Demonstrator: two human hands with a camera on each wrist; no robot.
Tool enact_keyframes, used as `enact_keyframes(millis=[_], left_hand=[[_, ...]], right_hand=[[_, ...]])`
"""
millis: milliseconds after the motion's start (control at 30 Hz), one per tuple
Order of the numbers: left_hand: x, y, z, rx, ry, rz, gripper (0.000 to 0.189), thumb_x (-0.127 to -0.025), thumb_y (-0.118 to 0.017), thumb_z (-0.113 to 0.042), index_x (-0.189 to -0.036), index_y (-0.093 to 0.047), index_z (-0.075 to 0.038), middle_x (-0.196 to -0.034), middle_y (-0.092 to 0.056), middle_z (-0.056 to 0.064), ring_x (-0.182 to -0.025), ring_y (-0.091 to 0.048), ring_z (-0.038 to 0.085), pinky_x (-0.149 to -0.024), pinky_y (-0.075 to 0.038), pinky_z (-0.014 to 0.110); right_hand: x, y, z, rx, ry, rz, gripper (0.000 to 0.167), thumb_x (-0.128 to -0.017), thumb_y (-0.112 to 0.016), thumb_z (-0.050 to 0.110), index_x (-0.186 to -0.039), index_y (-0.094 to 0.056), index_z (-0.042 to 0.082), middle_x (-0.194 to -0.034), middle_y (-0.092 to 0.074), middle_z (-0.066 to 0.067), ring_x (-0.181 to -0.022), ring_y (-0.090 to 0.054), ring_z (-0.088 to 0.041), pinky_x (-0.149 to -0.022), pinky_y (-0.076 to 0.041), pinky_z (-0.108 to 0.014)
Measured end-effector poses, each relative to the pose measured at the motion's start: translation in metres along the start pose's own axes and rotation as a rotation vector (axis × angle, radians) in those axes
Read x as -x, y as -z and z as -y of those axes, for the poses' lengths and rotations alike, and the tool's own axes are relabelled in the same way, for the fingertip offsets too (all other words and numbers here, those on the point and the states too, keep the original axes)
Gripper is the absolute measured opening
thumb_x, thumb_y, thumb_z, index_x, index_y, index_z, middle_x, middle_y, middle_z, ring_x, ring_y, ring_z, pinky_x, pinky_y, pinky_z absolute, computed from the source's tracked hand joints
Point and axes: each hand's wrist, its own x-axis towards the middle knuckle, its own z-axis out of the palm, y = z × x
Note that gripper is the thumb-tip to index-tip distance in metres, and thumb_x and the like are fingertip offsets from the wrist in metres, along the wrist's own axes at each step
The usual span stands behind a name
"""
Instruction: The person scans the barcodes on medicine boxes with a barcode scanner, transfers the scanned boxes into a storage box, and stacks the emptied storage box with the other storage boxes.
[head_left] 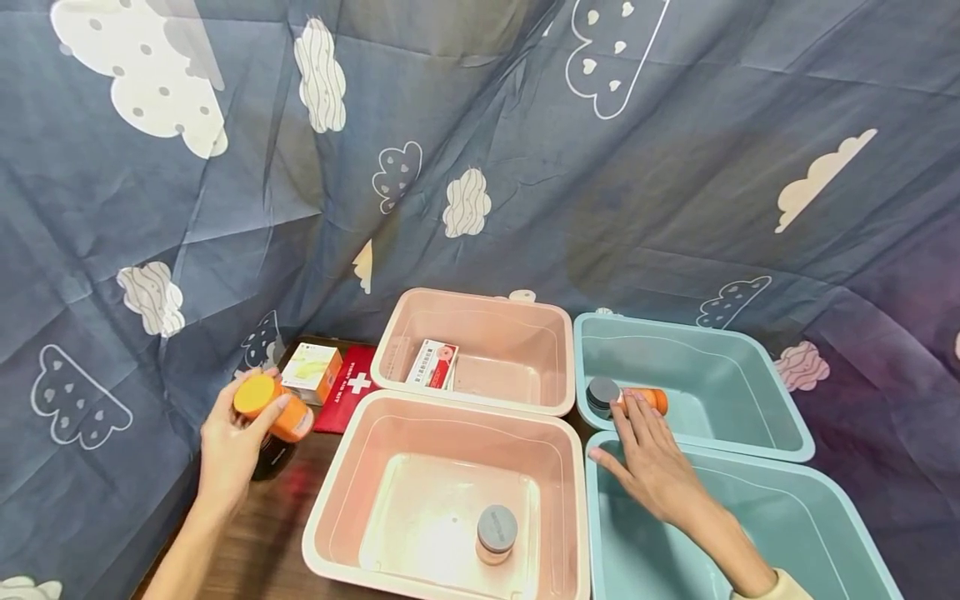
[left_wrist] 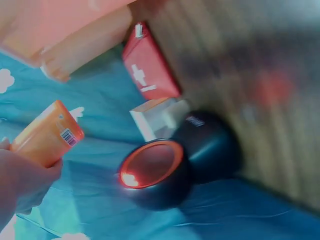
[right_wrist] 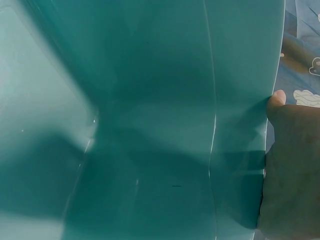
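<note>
My left hand (head_left: 227,454) grips an orange bottle (head_left: 294,419) with a yellow cap, held tilted above the table's left side. Its barcode label shows in the left wrist view. Under that hand are black rounded containers (left_wrist: 212,150), one with an orange ring on top. Over at the right, my right hand (head_left: 656,471) reaches across the adjoining rims of two blue bins, fingers extended. Its fingertips overlap a grey-capped jar (head_left: 602,395) and an orange bottle (head_left: 656,401) in the back blue bin (head_left: 705,329); contact cannot be made out.
A white-and-orange box (head_left: 311,372) and a red first aid pouch (head_left: 348,386) lie left of the pink bins. The back pink bin (head_left: 480,302) holds a medicine box (head_left: 432,364); the front pink bin (head_left: 330,508) holds a grey-lidded jar (head_left: 497,530). The front blue bin (head_left: 637,550) is beneath my right forearm.
</note>
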Motion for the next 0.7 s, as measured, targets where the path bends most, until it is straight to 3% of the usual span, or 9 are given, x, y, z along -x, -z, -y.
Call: enact_keyframes(millis=[67,133,300,367,433,500,600,700], left_hand=[[-0.009,-0.007,-0.010,0.013,-0.028,0.063,0.061,-0.096,-0.076,0.012,-0.149,-0.059,-0.011,-0.127,-0.076,-0.019,-0.118,-0.070,-0.007,-0.099,-0.050,0.006],[-0.018,-0.017,-0.021,-0.024,-0.099,0.140,0.062,-0.096,-0.076,0.013,-0.152,-0.057,-0.006,-0.133,-0.075,-0.015,-0.122,-0.069,-0.007,-0.102,-0.049,0.006],[-0.034,-0.062,-0.056,-0.175,-0.289,0.336,0.062,-0.095,-0.081,0.007,-0.152,-0.058,0.001,-0.149,-0.069,0.012,-0.123,-0.066,-0.005,-0.105,-0.048,0.008],[-0.036,-0.091,-0.070,-0.183,-0.321,0.419,0.063,-0.094,-0.083,0.004,-0.151,-0.058,-0.001,-0.151,-0.067,0.017,-0.120,-0.067,0.001,-0.104,-0.051,0.010],[-0.034,-0.122,-0.082,-0.166,-0.313,0.499,0.064,-0.093,-0.085,0.002,-0.151,-0.059,-0.004,-0.149,-0.067,0.016,-0.115,-0.067,0.011,-0.099,-0.054,0.013],[-0.030,-0.157,-0.090,-0.154,-0.308,0.561,0.062,-0.092,-0.087,-0.001,-0.148,-0.061,-0.004,-0.147,-0.069,0.014,-0.114,-0.066,0.019,-0.097,-0.056,0.016],[-0.023,-0.208,-0.097,-0.102,-0.287,0.661,0.060,-0.093,-0.087,-0.003,-0.146,-0.060,-0.003,-0.143,-0.070,0.015,-0.116,-0.065,0.029,-0.099,-0.058,0.025],[-0.018,-0.254,-0.097,-0.056,-0.270,0.741,0.058,-0.094,-0.086,-0.005,-0.145,-0.058,-0.002,-0.138,-0.069,0.019,-0.118,-0.067,0.031,-0.105,-0.058,0.032]], right_hand=[[0.002,0.001,0.000,0.017,0.007,0.006,0.092,-0.110,-0.060,0.053,-0.168,-0.028,-0.010,-0.179,-0.016,-0.032,-0.165,-0.016,-0.053,-0.129,-0.020,-0.071],[0.003,0.000,-0.003,0.025,0.031,-0.011,0.091,-0.111,-0.059,0.053,-0.169,-0.026,-0.009,-0.180,-0.015,-0.031,-0.167,-0.013,-0.051,-0.133,-0.016,-0.067],[0.005,-0.006,-0.011,0.027,0.091,-0.074,0.094,-0.110,-0.061,0.054,-0.169,-0.026,-0.010,-0.179,-0.017,-0.033,-0.167,-0.013,-0.051,-0.138,-0.004,-0.056],[0.005,-0.007,-0.012,0.023,0.084,-0.081,0.094,-0.109,-0.061,0.055,-0.168,-0.027,-0.010,-0.178,-0.018,-0.033,-0.166,-0.017,-0.052,-0.139,0.001,-0.049],[0.005,-0.009,-0.013,0.015,0.080,-0.083,0.093,-0.109,-0.063,0.054,-0.168,-0.028,-0.010,-0.178,-0.019,-0.033,-0.165,-0.018,-0.053,-0.138,0.005,-0.044],[0.005,-0.007,-0.011,0.009,0.067,-0.064,0.094,-0.109,-0.063,0.054,-0.168,-0.028,-0.009,-0.179,-0.018,-0.032,-0.165,-0.017,-0.053,-0.138,0.002,-0.049],[0.004,0.000,-0.005,0.005,0.048,-0.030,0.094,-0.108,-0.064,0.054,-0.168,-0.029,-0.010,-0.179,-0.017,-0.033,-0.165,-0.017,-0.054,-0.135,-0.012,-0.063],[0.003,0.004,0.001,0.018,0.024,0.013,0.094,-0.108,-0.064,0.054,-0.168,-0.029,-0.009,-0.179,-0.016,-0.032,-0.166,-0.015,-0.053,-0.130,-0.020,-0.070]])
